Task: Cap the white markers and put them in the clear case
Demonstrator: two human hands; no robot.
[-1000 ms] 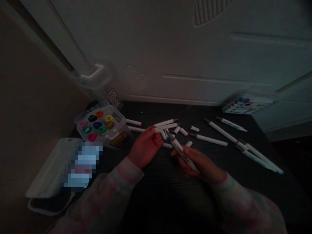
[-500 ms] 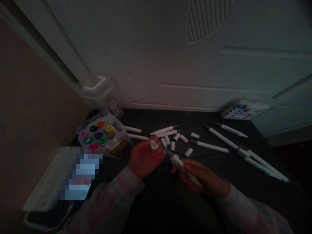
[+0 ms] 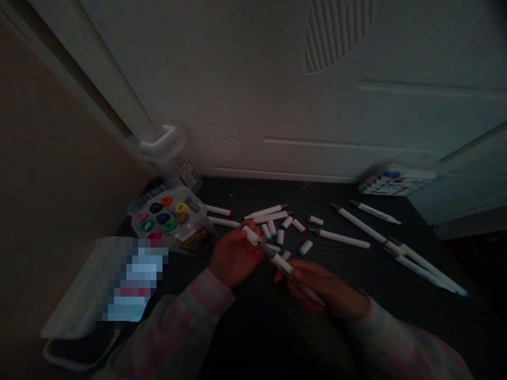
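The scene is dim. My right hand grips a white marker by its barrel, tip pointing up-left. My left hand pinches a small white cap between its fingers, held right at the marker's tip. Both hands hover low over a dark table. Just beyond them lie several loose caps and several white markers.
A clear box of coloured ink pads stands at the left, a white plastic case nearer me. More markers lie at the right, a colour-chart card behind them. A white panelled door backs the table.
My left hand has lifted a cap from the pile and brought it against the tip of the marker in my right hand. The view tilted slightly downward.
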